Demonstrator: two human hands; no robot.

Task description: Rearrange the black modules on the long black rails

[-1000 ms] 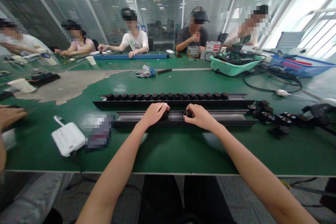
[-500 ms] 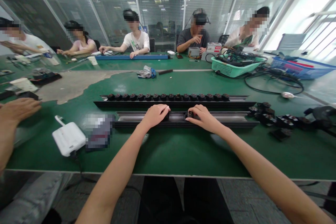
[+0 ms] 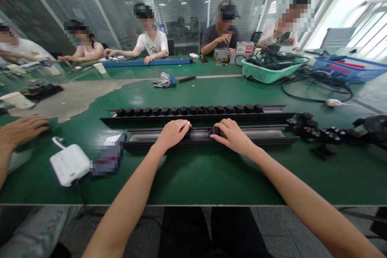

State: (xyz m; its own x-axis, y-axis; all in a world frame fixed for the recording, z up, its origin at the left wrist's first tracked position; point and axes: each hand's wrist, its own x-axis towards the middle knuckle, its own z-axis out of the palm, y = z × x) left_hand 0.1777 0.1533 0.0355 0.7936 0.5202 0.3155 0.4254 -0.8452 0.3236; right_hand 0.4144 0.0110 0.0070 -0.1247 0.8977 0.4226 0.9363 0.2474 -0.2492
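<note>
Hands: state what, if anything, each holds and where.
Right hand: a black module, by its near and far sides. Left hand: cannot tell; its grip is hidden.

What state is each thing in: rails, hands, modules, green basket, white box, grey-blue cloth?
Near rail: lying open side up
Left hand: curled at that rail, contents hidden
Right hand: closed on a black module
Far rail: open side up, row of modules along it
Loose modules: clustered by the rails' right ends
Green basket: loaded with cables
White box: dark cable attached
Grey-blue cloth: crumpled
</note>
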